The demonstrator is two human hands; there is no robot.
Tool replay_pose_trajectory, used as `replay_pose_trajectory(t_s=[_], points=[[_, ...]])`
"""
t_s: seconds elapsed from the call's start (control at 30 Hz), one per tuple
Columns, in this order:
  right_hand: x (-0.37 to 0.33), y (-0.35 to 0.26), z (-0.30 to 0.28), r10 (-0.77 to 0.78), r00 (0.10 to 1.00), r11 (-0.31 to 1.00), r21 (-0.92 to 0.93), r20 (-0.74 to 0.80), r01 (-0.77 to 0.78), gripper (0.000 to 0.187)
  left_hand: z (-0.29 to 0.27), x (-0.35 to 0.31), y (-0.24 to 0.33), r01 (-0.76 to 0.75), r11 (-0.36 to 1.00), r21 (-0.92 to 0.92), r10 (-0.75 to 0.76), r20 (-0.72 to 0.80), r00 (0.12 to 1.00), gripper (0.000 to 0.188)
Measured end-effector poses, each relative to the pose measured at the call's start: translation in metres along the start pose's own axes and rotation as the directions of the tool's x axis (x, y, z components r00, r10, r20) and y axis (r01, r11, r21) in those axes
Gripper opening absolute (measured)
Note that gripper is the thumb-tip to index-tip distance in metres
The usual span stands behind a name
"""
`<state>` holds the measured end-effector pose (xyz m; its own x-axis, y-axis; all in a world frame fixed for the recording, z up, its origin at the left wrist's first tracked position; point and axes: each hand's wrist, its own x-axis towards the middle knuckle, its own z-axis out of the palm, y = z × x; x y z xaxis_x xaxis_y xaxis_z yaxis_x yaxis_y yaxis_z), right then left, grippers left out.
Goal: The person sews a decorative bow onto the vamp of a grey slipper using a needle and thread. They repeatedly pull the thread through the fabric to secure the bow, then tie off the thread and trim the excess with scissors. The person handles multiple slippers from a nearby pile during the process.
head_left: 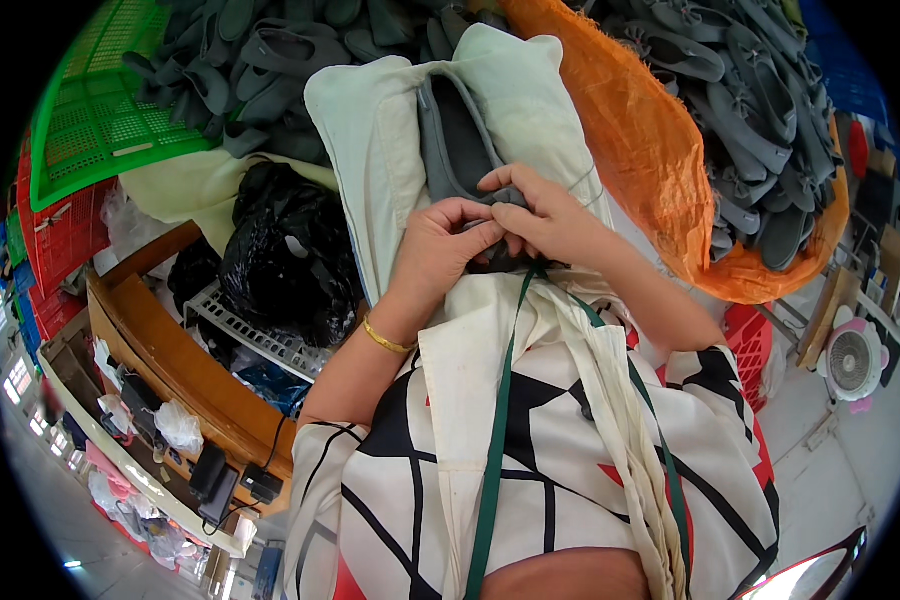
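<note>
A dark grey flat shoe (452,125) lies on a pale padded cushion (378,150) in front of my body, its open heel end pointing away from me. My left hand (440,245) is closed, thumb and forefinger pinched at the shoe's toe. From the other side my right hand (550,220) is closed at the same toe, its forefinger bent over the upper and its thumb against the left fingertips. Grey material shows between the fingers. Whatever small piece the fingertips may pinch is hidden. A thin dark line, perhaps thread, runs beside my right hand.
Many grey shoes (280,60) are heaped at the far left beside a green crate (100,100). An orange sack (660,170) holds more shoes at the right. A black plastic bag (285,260) and a wooden drawer (170,340) are left; a small fan (852,362) stands right.
</note>
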<state>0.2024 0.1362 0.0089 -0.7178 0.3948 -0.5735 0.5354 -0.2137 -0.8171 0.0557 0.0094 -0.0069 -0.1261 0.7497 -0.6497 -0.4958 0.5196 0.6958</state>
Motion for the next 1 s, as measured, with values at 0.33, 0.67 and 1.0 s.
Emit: replay_pose_trajectory(t_s=[0.33,0.67,1.0], points=[[0.003,-0.009,-0.014,-0.813,0.578,0.349,-0.737,0.068,0.578,0.01,0.001,0.002,-0.007,-0.289,0.898,0.333,0.311,-0.015,0.95,0.017],[-0.015,-0.045,-0.004,-0.769,0.632,0.632,-0.258,-0.092,0.731,0.008,-0.002,-0.002,-0.015,-0.383,0.825,0.415,0.398,0.054,0.916,0.018],[-0.107,-0.074,-0.187,-0.474,0.742,0.53,0.519,-0.474,0.67,0.023,0.002,-0.025,-0.004,-0.58,0.459,0.673,0.62,0.226,0.752,0.013]])
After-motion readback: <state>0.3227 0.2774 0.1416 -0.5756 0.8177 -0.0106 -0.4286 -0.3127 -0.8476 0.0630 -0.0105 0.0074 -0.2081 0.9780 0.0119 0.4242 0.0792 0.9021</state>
